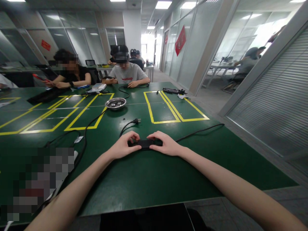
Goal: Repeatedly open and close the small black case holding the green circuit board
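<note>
Low over the front middle of the green table (168,179), a black power adapter (145,144) is gripped from both ends. My left hand (124,146) curls round its left end, thumb on the near side and fingers on the far side. At the right end, my right hand (166,144) pinches it the same way. A black cord with a plug (136,121) comes out beyond my left hand, the plug lying on the table. From behind my right hand, a thin black cable (201,130) runs off toward the right edge.
A metal bowl (115,103) holding small metal parts stands further back. Yellow tape rectangles (166,122) mark the tabletop. Black cables (84,141) lie at left, beside a blurred-out object (45,179). A folded black tripod (173,91) lies at the far right. Two people sit across the table.
</note>
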{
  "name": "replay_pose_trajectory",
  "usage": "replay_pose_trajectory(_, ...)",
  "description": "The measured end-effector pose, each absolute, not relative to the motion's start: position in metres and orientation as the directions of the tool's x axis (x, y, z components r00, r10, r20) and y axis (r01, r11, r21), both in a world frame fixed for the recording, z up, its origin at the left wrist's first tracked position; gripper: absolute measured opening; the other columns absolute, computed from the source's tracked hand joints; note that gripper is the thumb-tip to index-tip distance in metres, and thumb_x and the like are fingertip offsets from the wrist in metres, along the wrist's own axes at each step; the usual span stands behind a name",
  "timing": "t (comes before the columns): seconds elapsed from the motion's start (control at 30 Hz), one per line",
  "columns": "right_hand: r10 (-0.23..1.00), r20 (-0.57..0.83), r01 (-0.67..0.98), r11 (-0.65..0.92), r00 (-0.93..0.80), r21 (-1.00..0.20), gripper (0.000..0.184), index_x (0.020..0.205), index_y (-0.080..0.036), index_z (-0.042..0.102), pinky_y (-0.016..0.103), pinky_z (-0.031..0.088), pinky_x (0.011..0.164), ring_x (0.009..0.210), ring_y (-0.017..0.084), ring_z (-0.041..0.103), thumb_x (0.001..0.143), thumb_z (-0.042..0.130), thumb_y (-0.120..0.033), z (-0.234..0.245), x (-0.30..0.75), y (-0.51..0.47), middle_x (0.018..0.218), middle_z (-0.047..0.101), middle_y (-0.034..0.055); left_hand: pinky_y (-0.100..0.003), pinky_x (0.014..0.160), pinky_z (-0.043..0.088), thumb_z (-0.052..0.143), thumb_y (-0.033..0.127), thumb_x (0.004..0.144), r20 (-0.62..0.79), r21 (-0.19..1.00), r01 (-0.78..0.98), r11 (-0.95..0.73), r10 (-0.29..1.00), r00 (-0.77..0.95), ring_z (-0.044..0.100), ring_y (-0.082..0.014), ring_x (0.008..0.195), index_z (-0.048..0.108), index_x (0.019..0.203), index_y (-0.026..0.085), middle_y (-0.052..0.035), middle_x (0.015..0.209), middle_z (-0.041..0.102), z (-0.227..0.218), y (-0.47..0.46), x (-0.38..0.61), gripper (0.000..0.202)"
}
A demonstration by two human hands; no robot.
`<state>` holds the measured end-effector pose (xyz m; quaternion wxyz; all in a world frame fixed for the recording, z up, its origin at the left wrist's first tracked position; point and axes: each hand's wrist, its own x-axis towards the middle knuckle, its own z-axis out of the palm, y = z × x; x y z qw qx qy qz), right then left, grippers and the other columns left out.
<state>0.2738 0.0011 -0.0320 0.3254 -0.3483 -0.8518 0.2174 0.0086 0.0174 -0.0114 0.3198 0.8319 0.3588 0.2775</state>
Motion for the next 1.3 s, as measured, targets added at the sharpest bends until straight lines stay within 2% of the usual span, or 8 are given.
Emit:
replay_pose_trajectory(0.1,0.755,0.348,0.516,0.641,-0.555,-0.568,0.026,0.111,-0.018,0.071,0.042,0.055,0.094,0.104,0.025,0.066,0.091,0.074,-0.034,-0.028,0.272,-0.002,0.112,0.070,0.0115,-0.035,0.086,0.053,0.067,0.041,0.090,0.208,0.670,0.429,-0.606,0.708,0.675,0.065,-0.0228,0.099,0.068,0.118,0.019,-0.0084,0.111,0.067,-0.009,0.018,0.007,0.035)
replay_pose_trajectory(0.2,0.742,0.346,0.506,0.654,-0.574,-0.563,0.019,0.103,-0.018,0.072,0.041,0.055,0.094,0.104,0.025,0.066,0.090,0.074,-0.031,-0.024,0.271,-0.005,0.112,0.069,0.0115,-0.039,0.092,0.052,0.062,0.042,0.094,0.218,0.530,0.482,-0.698,0.661,0.718,0.063,-0.0255,0.103,0.071,0.109,0.019,-0.0101,0.111,0.066,-0.008,0.017,0.009,0.030)
replay_pose_trajectory(0.4,0.698,0.414,0.525,0.714,-0.584,-0.462,0.034,0.112,-0.020,0.066,0.039,0.054,0.089,0.102,0.025,0.067,0.081,0.081,-0.025,-0.023,0.269,-0.008,0.112,0.070,0.0094,-0.032,0.072,0.047,0.064,0.046,0.093,0.200,0.332,0.618,-0.713,0.694,0.692,0.064,-0.0229,0.079,0.064,0.098,0.020,-0.0043,0.087,0.068,-0.010,0.008,0.018,0.027)
replay_pose_trajectory(0.57,0.717,0.375,0.608,0.697,-0.588,-0.380,0.031,0.104,-0.018,0.066,0.035,0.051,0.080,0.086,0.023,0.065,0.080,0.084,-0.025,-0.025,0.265,-0.008,0.095,0.072,0.0074,-0.032,0.071,0.043,0.069,0.043,0.091,0.241,0.257,0.596,-0.761,0.647,0.723,0.061,-0.0220,0.075,0.056,0.088,0.021,-0.0018,0.081,0.064,-0.009,0.006,0.020,0.026)
replay_pose_trajectory(0.7,0.707,0.411,0.612,0.706,-0.576,-0.358,0.023,0.096,-0.018,0.065,0.034,0.048,0.076,0.083,0.023,0.062,0.082,0.082,-0.027,-0.027,0.263,-0.009,0.090,0.069,0.0070,-0.034,0.074,0.044,0.067,0.043,0.093,0.268,0.182,0.590,-0.787,0.616,0.740,0.062,-0.0234,0.078,0.057,0.091,0.020,-0.0040,0.086,0.066,-0.008,0.006,0.021,0.025)
replay_pose_trajectory(0.9,0.649,0.453,0.562,0.759,-0.611,-0.329,0.025,0.110,-0.018,0.065,0.038,0.050,0.081,0.089,0.025,0.063,0.092,0.070,-0.034,-0.029,0.261,-0.006,0.099,0.072,0.0105,-0.037,0.080,0.048,0.060,0.040,0.098,0.321,0.191,0.576,-0.795,0.605,0.728,0.064,-0.0254,0.089,0.063,0.102,0.019,-0.0082,0.098,0.071,-0.011,0.006,0.022,0.021)
replay_pose_trajectory(1.13,0.606,0.492,0.556,0.788,-0.624,-0.266,0.025,0.115,-0.018,0.070,0.040,0.049,0.081,0.091,0.027,0.064,0.100,0.060,-0.036,-0.027,0.260,-0.007,0.097,0.074,0.0116,-0.038,0.084,0.050,0.061,0.044,0.097,0.348,0.241,0.559,-0.793,0.609,0.713,0.065,-0.0256,0.090,0.067,0.107,0.019,-0.0088,0.098,0.072,-0.011,0.003,0.024,0.027)
replay_pose_trajectory(1.3,0.612,0.457,0.535,0.789,-0.645,-0.302,0.026,0.118,-0.019,0.070,0.039,0.051,0.084,0.092,0.026,0.065,0.101,0.058,-0.035,-0.026,0.261,-0.006,0.099,0.075,0.0111,-0.038,0.084,0.051,0.058,0.041,0.100,0.316,0.231,0.561,-0.795,0.607,0.730,0.065,-0.0261,0.091,0.069,0.108,0.018,-0.0098,0.096,0.074,-0.011,0.003,0.026,0.026)
